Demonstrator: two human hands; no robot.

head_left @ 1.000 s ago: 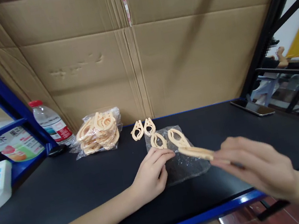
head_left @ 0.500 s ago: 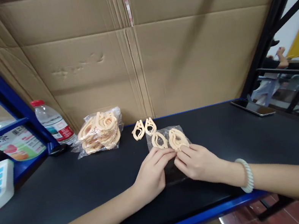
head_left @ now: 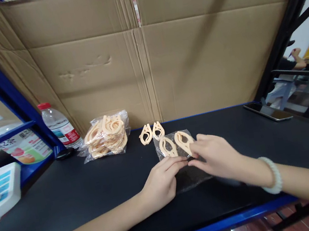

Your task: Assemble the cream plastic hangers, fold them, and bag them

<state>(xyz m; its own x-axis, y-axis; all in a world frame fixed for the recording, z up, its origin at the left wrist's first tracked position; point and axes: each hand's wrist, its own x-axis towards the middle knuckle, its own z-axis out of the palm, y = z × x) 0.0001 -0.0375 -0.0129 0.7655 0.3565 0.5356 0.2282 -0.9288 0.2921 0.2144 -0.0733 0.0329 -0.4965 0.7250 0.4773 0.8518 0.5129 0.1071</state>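
Right hand [head_left: 215, 154], frame centre: fingers curled loosely, tips pinched at the near end of the right-hand clip [head_left: 184, 142]; whether it truly grips or only presses it, cannot tell. White bead bracelet [head_left: 271, 181] on that wrist.

Left hand [head_left: 161, 178], just left of it: fingertips flat on the edge of the clear bag [head_left: 188, 173], pinning it to the black bench [head_left: 67, 194]; nothing enclosed in the palm.

Two clips lie side by side on the bag's far end, the left one [head_left: 167, 147] touching neither hand. Both run long axis away from the person, toward the cardboard [head_left: 192, 57]. They sit just beyond the fingertips; right hand is the nearer.

Further up-frame: two smaller clips [head_left: 151, 132] loose on the bench, off the bag. Left of those, a full bag of clips [head_left: 107, 135]. Water bottle [head_left: 60, 126] at middle left. Phone [head_left: 267, 111] at right.
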